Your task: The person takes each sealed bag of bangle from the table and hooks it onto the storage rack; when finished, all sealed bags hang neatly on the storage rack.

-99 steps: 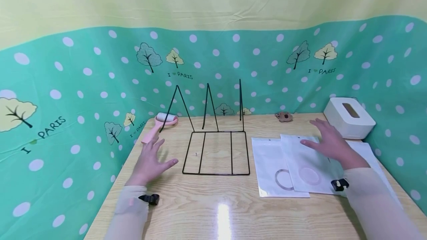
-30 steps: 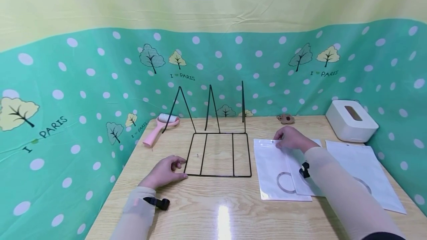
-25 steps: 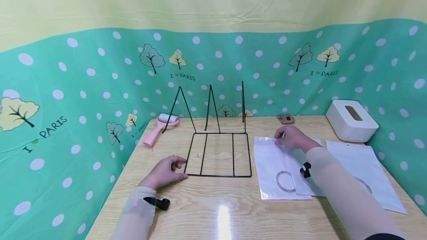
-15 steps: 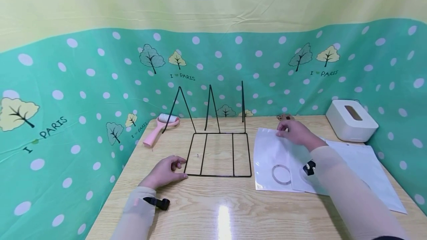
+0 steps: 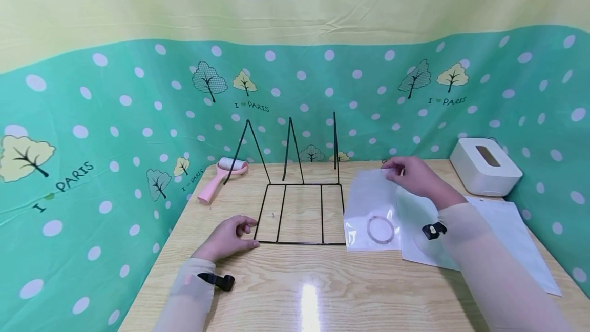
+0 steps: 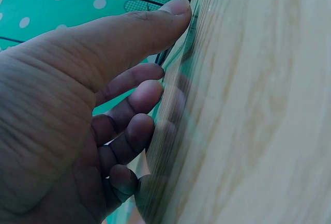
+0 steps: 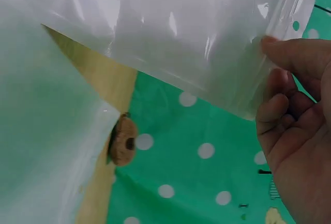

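Observation:
My left hand (image 5: 230, 240) is at the front left corner of a black wire rack (image 5: 300, 243), thumb and forefinger on the thin rods. In the left wrist view, the thumb of the left hand (image 6: 88, 89) lies by the dark wire and the other fingers are curled. Between thumb and fingers, my right hand (image 5: 415, 177) pinches the top edge of a clear-and-white plastic bag (image 5: 361, 201) with a ring outline (image 5: 369, 229) on its lower part. The bag (image 7: 170, 32) hangs slanted, its left edge overlapping the rack's right side in the head view.
Two more flat bags, a nearer one (image 5: 419, 245) and a farther one (image 5: 516, 240), lie on the table at right. Behind stands a white tissue box (image 5: 484, 165). A pink lint roller (image 5: 213, 184) lies back left. A small brown object (image 7: 124, 141) sits at the back edge.
Both hands came down from above the table, the left to the rack, the right to the bag. The right hand has since lifted the bag up and leftward; the left stays still.

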Demonstrator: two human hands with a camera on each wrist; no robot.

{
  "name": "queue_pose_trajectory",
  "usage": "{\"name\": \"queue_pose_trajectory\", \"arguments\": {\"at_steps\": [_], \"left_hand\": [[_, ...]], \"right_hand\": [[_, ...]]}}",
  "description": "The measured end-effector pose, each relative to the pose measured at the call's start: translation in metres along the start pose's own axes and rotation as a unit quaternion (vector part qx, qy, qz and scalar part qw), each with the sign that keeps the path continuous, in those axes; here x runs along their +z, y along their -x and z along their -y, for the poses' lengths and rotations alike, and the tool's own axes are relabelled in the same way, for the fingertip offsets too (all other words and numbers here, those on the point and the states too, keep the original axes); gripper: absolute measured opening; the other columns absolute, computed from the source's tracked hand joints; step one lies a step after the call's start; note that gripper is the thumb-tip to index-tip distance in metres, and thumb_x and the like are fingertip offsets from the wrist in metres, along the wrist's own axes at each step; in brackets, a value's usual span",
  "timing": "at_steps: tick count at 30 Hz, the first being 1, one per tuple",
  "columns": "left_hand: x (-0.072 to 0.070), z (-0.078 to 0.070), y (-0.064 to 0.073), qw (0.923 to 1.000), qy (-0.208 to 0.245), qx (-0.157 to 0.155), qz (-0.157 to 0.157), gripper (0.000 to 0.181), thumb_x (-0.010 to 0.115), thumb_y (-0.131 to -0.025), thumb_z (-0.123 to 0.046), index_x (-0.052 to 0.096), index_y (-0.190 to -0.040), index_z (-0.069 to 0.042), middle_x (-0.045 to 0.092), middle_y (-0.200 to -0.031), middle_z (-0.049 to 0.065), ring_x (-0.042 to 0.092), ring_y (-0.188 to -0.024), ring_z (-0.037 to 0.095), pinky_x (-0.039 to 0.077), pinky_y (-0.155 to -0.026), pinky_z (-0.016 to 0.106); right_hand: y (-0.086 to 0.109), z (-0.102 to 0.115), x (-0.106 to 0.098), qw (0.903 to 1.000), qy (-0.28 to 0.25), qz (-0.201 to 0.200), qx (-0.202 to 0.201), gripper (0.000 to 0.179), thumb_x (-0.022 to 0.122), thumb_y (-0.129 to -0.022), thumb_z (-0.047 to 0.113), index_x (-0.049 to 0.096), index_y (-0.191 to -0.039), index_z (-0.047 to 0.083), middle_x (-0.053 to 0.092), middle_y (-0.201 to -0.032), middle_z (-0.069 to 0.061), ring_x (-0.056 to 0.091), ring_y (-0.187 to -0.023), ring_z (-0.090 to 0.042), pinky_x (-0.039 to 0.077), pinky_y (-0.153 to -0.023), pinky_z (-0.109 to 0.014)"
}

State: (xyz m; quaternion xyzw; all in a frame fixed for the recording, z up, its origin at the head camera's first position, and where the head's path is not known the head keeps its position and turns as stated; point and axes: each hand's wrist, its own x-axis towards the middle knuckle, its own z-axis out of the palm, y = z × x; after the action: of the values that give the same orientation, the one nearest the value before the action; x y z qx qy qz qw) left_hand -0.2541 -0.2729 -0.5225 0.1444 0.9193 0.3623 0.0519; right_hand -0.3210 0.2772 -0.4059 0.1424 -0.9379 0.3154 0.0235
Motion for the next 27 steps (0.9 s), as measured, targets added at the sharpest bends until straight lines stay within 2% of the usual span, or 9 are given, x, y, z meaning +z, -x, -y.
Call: {"name": "queue_pose_trajectory", "arguments": {"at_steps": [3, 7, 9, 12, 15, 20, 23, 27], "left_hand": [[0.000, 0.001, 0.000, 1.0000, 0.001, 0.000, 0.000, 0.055, 0.095, -0.078, -0.038, 0.071, -0.124, -0.020, 0.061, -0.098, -0.005, 0.054, -0.086, 0.017, 0.044, -0.075, 0.031], [0.000, 0.001, -0.001, 1.0000, 0.003, -0.002, 0.001, 0.056, 0.095, -0.077, -0.038, 0.071, -0.124, -0.020, 0.061, -0.098, -0.005, 0.054, -0.086, 0.017, 0.044, -0.076, 0.031], [0.001, 0.001, -0.001, 1.0000, 0.002, -0.004, 0.002, 0.056, 0.095, -0.077, -0.038, 0.071, -0.124, -0.020, 0.061, -0.098, -0.005, 0.054, -0.086, 0.016, 0.044, -0.076, 0.031], [0.001, 0.000, 0.000, 1.0000, 0.001, -0.008, 0.001, 0.055, 0.095, -0.078, -0.037, 0.071, -0.124, -0.020, 0.061, -0.098, -0.005, 0.053, -0.086, 0.016, 0.044, -0.076, 0.031], [0.001, -0.001, 0.001, 1.0000, 0.002, -0.009, 0.002, 0.055, 0.095, -0.078, -0.036, 0.071, -0.124, -0.020, 0.061, -0.098, -0.005, 0.053, -0.086, 0.016, 0.044, -0.076, 0.031], [0.000, -0.001, 0.000, 1.0000, 0.002, -0.007, 0.002, 0.055, 0.095, -0.078, -0.037, 0.072, -0.124, -0.020, 0.061, -0.098, -0.005, 0.054, -0.085, 0.016, 0.044, -0.076, 0.031], [0.001, 0.001, 0.000, 1.0000, 0.000, -0.005, 0.002, 0.054, 0.095, -0.077, -0.037, 0.072, -0.124, -0.021, 0.062, -0.097, -0.006, 0.054, -0.085, 0.016, 0.045, -0.076, 0.031], [0.001, 0.001, 0.000, 1.0000, 0.002, -0.004, 0.003, 0.055, 0.095, -0.078, -0.038, 0.071, -0.124, -0.021, 0.061, -0.097, -0.006, 0.054, -0.085, 0.016, 0.044, -0.076, 0.031]], "right_hand": [[0.007, 0.011, -0.007, 0.9998, 0.017, -0.001, -0.005, 0.017, 0.073, -0.100, 0.013, 0.076, -0.116, 0.010, 0.066, -0.100, -0.009, 0.055, -0.090, -0.030, 0.053, -0.070, -0.039], [0.018, 0.022, -0.018, 0.9994, 0.034, -0.002, 0.002, 0.013, 0.078, -0.097, 0.020, 0.080, -0.108, 0.014, 0.070, -0.107, -0.008, 0.059, -0.103, -0.035, 0.053, -0.086, -0.053], [0.024, 0.025, -0.024, 0.9993, 0.036, -0.006, 0.006, 0.010, 0.080, -0.095, 0.023, 0.081, -0.104, 0.017, 0.069, -0.110, -0.007, 0.056, -0.108, -0.036, 0.051, -0.090, -0.055], [0.032, 0.028, -0.031, 0.9993, 0.028, -0.026, -0.001, 0.009, 0.084, -0.092, 0.024, 0.083, -0.100, 0.019, 0.065, -0.104, -0.008, 0.050, -0.099, -0.032, 0.047, -0.080, -0.048], [0.040, 0.028, -0.035, 0.9976, 0.017, -0.060, -0.029, 0.008, 0.086, -0.090, 0.026, 0.083, -0.096, 0.020, 0.065, -0.100, -0.008, 0.045, -0.091, -0.026, 0.041, -0.072, -0.043], [0.052, 0.026, -0.036, 0.9904, -0.018, -0.114, -0.075, 0.006, 0.086, -0.090, 0.025, 0.082, -0.093, 0.022, 0.068, -0.099, -0.002, 0.050, -0.091, -0.018, 0.044, -0.072, -0.033], [0.058, 0.028, -0.036, 0.9866, -0.055, -0.132, -0.078, 0.006, 0.087, -0.090, 0.022, 0.082, -0.093, 0.021, 0.070, -0.099, 0.000, 0.055, -0.091, -0.015, 0.046, -0.072, -0.026], [0.067, 0.029, -0.034, 0.9797, -0.107, -0.158, -0.060, 0.010, 0.087, -0.088, 0.017, 0.082, -0.096, 0.013, 0.072, -0.099, 0.001, 0.063, -0.089, -0.010, 0.051, -0.071, -0.020]]}}
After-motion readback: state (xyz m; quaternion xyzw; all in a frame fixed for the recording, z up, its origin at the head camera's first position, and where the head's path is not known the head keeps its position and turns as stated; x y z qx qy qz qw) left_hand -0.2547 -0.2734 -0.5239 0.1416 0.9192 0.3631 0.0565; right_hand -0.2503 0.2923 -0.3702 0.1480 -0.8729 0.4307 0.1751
